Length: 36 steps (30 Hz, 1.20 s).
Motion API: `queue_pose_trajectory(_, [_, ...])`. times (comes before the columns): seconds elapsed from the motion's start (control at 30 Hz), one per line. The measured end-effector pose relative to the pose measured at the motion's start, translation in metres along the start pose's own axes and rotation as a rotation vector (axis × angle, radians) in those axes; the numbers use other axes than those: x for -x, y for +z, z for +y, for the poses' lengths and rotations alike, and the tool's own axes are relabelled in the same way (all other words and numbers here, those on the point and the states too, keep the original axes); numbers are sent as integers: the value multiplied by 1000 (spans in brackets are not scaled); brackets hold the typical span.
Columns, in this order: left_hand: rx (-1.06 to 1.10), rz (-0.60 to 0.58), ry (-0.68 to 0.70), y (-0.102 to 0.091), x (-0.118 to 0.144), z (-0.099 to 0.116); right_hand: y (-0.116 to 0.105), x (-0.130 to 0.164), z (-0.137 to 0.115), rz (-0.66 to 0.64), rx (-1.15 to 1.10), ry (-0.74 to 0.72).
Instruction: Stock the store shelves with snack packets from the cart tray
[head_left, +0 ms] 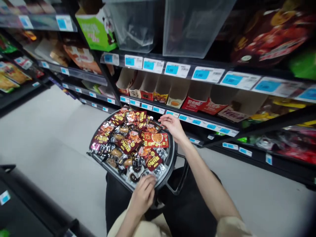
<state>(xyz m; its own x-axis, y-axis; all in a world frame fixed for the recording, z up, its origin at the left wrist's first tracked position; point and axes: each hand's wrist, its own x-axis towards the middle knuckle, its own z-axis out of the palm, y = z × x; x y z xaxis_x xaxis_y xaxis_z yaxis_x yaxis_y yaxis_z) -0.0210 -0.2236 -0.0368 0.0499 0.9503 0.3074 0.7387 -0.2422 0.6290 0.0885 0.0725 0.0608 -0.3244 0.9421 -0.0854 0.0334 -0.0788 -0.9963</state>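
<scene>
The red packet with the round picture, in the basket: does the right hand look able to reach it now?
Probably yes. The red packet lies on top of the pile, close to the right hand, and nothing seems to stand between them.

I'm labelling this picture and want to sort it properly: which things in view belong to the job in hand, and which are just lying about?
Likely part of the job:
left hand
right hand
half-round container between them
snack packets heaped inside it

Apparently just around it, on the shelves:
green panda box
clear plastic bins
cardboard display boxes
price tags
</scene>
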Motion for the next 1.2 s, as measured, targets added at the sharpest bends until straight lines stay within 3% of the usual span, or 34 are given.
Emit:
queue_pose_trajectory(0.13, [26,39,-53,-2,-5,0,1,7,14,-345,847,-220])
queue_pose_trajectory(0.2, [25,52,-49,-1,-5,0,2,11,24,-504,1137,-171])
queue_pose_trajectory(0.27, [28,75,-53,0,-5,0,5,13,32,-613,1277,-73])
queue_pose_trajectory(0.57, [-17,27,-66,0,-4,-3,11,15,21,-696,1336,54])
queue_pose_trajectory(0.7, [-7,-25,-46,0,-4,-3,4,14,20,-579,1344,-39])
queue_pose_trajectory(0.83, [10,-39,-1,-2,-2,-3,2,12,23,-521,1372,-31])
queue_pose_trajectory(1.1, [139,250,54,3,8,-8,11,11,27,-578,1317,-147])
queue_pose_trajectory(1.2, [137,291,62,-1,12,-12,12,11,30,-646,1286,-136])
